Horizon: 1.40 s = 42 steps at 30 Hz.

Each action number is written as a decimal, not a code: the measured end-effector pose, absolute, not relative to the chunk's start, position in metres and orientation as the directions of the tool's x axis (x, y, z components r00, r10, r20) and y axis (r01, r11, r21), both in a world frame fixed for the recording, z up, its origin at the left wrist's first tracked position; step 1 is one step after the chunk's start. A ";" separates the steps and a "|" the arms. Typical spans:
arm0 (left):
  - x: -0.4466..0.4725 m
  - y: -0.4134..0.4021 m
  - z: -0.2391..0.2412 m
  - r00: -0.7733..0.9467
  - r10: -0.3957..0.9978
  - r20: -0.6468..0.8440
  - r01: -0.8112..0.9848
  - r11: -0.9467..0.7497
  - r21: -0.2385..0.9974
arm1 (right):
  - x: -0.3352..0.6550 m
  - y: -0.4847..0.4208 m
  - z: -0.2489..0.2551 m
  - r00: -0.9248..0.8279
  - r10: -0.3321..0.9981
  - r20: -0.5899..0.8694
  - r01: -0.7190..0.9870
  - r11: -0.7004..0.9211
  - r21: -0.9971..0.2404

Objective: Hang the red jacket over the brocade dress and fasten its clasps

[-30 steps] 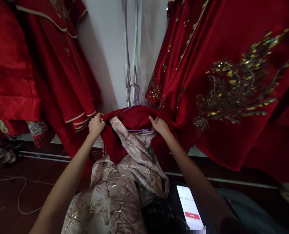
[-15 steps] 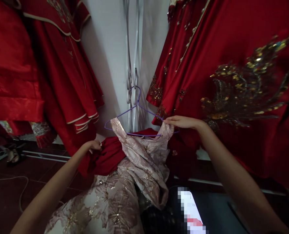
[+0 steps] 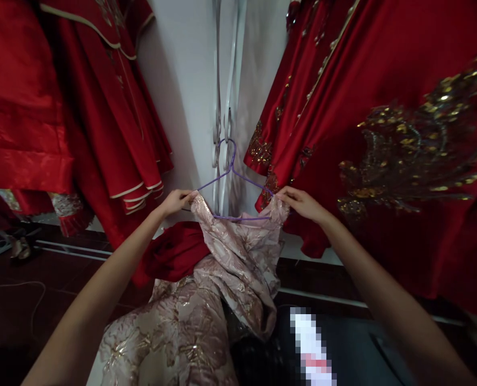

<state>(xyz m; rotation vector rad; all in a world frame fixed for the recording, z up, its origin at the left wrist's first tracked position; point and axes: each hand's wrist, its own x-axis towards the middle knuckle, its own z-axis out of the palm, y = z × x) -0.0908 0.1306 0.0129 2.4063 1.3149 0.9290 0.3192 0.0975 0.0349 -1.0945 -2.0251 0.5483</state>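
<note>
A pink and gold floral brocade dress (image 3: 238, 252) hangs by its shoulders from a thin purple hanger (image 3: 232, 170). The hanger's hook is at a white metal rail in front of the wall. My left hand (image 3: 177, 201) pinches the dress's left shoulder strap over the end of the hanger. At the other shoulder, my right hand (image 3: 298, 200) has its fingers closed on the strap. The dress's lower part spreads toward me over my lap. A bunched red cloth (image 3: 177, 251) lies beside the bodice, left of it.
Red garments (image 3: 113, 118) hang on the left, and a red gown with gold sequin embroidery (image 3: 407, 145) on the right. A phone-like bright screen (image 3: 313, 348) lies at lower right. A cable (image 3: 41, 300) and shoes (image 3: 21, 247) are on the floor at left.
My left hand has moved from the red cloth up to the left shoulder strap and closed on it. My right hand stays at the right strap, its fingers more bent.
</note>
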 end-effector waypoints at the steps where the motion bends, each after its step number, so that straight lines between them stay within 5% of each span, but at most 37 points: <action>1: -0.094 0.127 0.012 0.367 0.820 0.439 0.667 -0.561 0.490 | 0.320 0.097 0.034 -0.308 0.834 0.459 0.530 0.550 -0.645; 6: -0.118 0.107 -0.008 0.157 0.879 0.450 0.783 -0.389 0.486 | 0.338 0.079 0.018 0.077 0.757 0.649 0.700 0.423 -0.575; 9: -0.129 0.087 -0.033 0.088 0.923 0.375 0.838 -0.272 0.472 | 0.352 0.056 -0.008 0.195 0.757 0.624 0.773 0.273 -0.572; 14: -0.118 0.057 -0.053 0.043 0.938 0.343 0.933 -0.160 0.321 | 0.345 0.014 -0.036 -0.088 0.864 0.495 0.767 0.376 -0.520; 18: -0.081 0.047 -0.032 0.218 0.827 0.518 0.919 -0.353 0.176 | 0.313 -0.004 -0.017 -0.281 0.789 0.546 0.688 0.563 -0.459; 25: 0.000 0.065 -0.015 0.659 0.503 0.559 0.568 -0.820 0.070 | 0.275 0.014 0.015 -0.141 0.628 0.765 0.645 0.645 -0.410; 34: 0.011 0.053 -0.037 0.641 0.533 0.552 0.521 -0.830 0.197 | 0.367 0.053 -0.001 0.198 0.629 0.752 0.846 0.277 -0.455; 42: 0.012 0.054 -0.030 0.650 0.514 0.560 0.509 -0.841 0.181 | 0.364 0.055 0.004 0.168 0.546 0.821 0.863 0.321 -0.390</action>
